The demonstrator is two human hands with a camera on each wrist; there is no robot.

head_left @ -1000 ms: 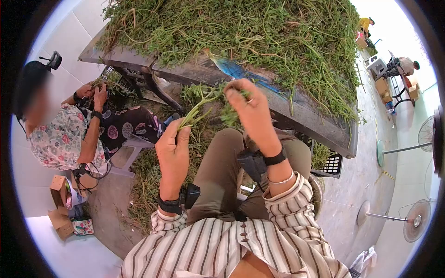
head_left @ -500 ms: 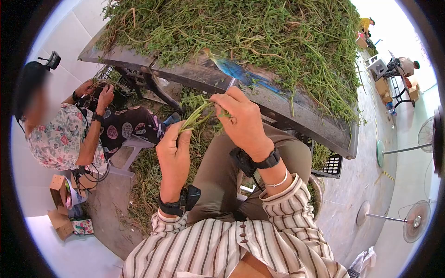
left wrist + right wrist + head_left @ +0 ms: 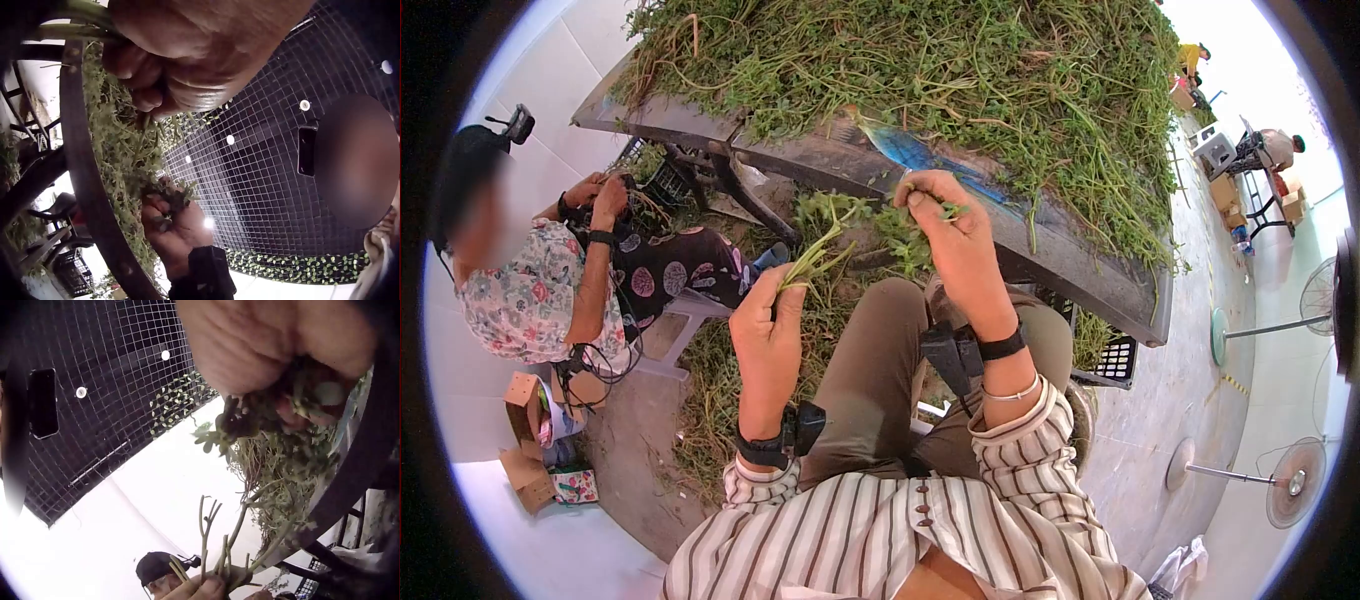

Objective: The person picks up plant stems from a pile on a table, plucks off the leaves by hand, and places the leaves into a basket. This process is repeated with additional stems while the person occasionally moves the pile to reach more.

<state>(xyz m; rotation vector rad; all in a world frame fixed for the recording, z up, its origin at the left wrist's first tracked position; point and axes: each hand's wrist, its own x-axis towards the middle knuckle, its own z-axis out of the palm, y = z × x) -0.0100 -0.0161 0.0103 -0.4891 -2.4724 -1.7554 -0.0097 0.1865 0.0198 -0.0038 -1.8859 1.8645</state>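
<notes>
My left hand [image 3: 768, 325] pinches a small bunch of pale green stems [image 3: 812, 265] between thumb and fingers. In the right wrist view these stems [image 3: 226, 553] look mostly bare, with short cut-like ends and side branches. To the right, my right hand [image 3: 962, 240] has its fingers curled round leafy green sprigs [image 3: 908, 243], held apart from the bunch, just in front of the table's edge. Dark leaves [image 3: 234, 425] poke out from under those fingers in the right wrist view. Behind both hands, a large heap of leafy stems [image 3: 900, 70] covers the table [image 3: 1090, 265].
Another person [image 3: 540, 270] sits on a plastic stool at the left, handling plants. More stems [image 3: 710, 400] lie on the floor by my legs. A black crate [image 3: 1118, 360] stands under the table's right end. Two fans [image 3: 1295, 482] and cardboard boxes [image 3: 525, 480] stand at the sides.
My right hand went left to the tips of the stem bunch, then drew back to the right with leafy sprigs in it. My left hand has kept its hold, barely moving.
</notes>
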